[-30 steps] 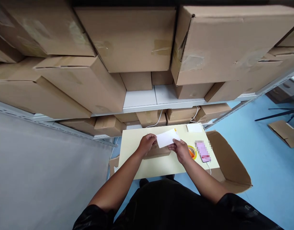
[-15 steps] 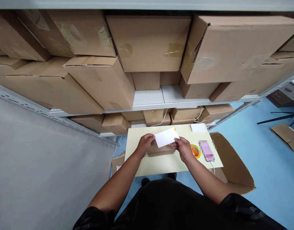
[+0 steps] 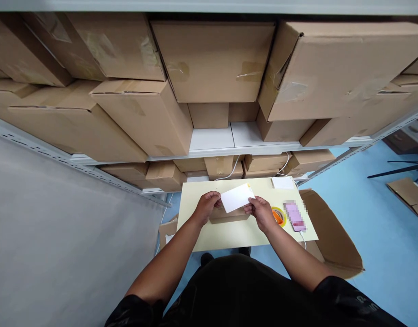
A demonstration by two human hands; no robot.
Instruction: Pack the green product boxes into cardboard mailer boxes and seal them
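Observation:
A white rectangular label sheet with a small yellow-orange mark at its top right corner is stretched between my two hands. My left hand pinches its left end, and my right hand pinches the lower right corner. Beneath the sheet, a small brown cardboard box rests on the pale yellow table; the sheet and hands cover part of its top. Just right of my right hand lies a roll of tape, yellow-rimmed with orange inside.
A pink phone with a white cable and a white stack lie on the table's right side. A large open carton stands right of the table. Shelves packed with cardboard boxes rise ahead; a grey wall is at left.
The sheet has dipped slightly and its face is tilted a little differently. Both hands keep their hold in nearly the same place; the view has shifted slightly.

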